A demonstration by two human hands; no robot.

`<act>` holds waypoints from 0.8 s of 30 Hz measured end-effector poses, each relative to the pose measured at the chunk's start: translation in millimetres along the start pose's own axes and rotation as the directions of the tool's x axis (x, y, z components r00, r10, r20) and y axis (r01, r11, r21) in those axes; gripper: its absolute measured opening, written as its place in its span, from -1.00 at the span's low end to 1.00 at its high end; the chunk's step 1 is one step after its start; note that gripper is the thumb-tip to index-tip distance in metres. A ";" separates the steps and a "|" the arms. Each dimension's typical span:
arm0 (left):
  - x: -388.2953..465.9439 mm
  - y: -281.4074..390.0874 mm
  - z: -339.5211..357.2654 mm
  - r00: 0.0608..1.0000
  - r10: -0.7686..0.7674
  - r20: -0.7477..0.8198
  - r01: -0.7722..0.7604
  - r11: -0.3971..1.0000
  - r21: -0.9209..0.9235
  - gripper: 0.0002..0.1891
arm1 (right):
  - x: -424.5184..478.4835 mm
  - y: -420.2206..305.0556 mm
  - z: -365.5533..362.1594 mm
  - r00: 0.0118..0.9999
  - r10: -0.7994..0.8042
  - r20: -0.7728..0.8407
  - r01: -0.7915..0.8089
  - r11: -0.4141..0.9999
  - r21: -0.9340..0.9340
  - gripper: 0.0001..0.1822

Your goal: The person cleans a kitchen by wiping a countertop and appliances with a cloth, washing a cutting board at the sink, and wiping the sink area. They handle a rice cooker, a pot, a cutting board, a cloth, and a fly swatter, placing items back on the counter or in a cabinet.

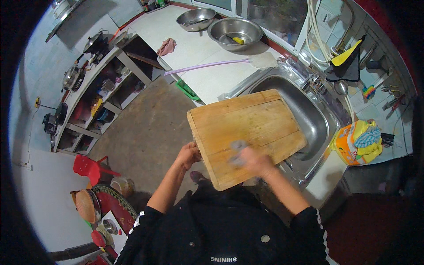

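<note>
A wooden cutting board (265, 116) is held tilted, its far part over the stainless steel sink (306, 119) and its near end towards my body. My left hand (190, 155) grips the board's left edge, its fingers partly hidden beneath. On the board's upper face, my right hand (255, 162) presses a greyish cloth or scrubber (238, 145); both are blurred, so its exact kind cannot be told. The wood around it looks damp and bears dark stains.
Two steel basins (235, 33) stand at the counter's back, the nearer holding a yellow-handled tool (238, 40). A lilac-handled fly swatter (208, 66) and pink cloth (166, 47) lie on the counter (212, 82). The faucet (313, 82) rises behind the sink; an orange-yellow packet (351, 144) is at right.
</note>
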State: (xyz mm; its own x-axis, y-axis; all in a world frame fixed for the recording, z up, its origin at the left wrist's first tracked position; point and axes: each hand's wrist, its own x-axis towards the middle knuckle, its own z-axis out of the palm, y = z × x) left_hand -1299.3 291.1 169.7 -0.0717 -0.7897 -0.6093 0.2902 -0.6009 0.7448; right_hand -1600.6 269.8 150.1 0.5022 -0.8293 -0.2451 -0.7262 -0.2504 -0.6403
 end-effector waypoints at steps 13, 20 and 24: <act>0.4 -5.5 -3.5 0.995 -0.047 -0.088 0.040 0.996 -0.079 -0.76 | 41.3 -113.4 -10.0 0.718 -0.547 -0.430 0.568 0.818 -0.092 -0.55; 12.3 -16.9 -10.4 0.999 -0.027 -0.038 0.027 1.000 0.002 -0.75 | 57.7 59.5 -70.6 0.774 0.451 -0.445 -0.447 0.886 0.121 -0.74; 5.3 -9.1 -3.7 0.999 -0.026 -0.022 0.025 0.999 -0.036 -0.79 | 62.0 56.4 -89.7 0.628 0.269 -0.730 -0.364 0.931 0.031 -0.64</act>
State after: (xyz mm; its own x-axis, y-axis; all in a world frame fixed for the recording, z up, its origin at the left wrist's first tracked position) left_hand -1298.8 292.8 158.7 -0.0584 -0.7709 -0.6343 0.3227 -0.6158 0.7187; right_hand -1652.6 159.5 164.1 -0.2236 -0.9528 0.2054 -0.8444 0.0841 -0.5291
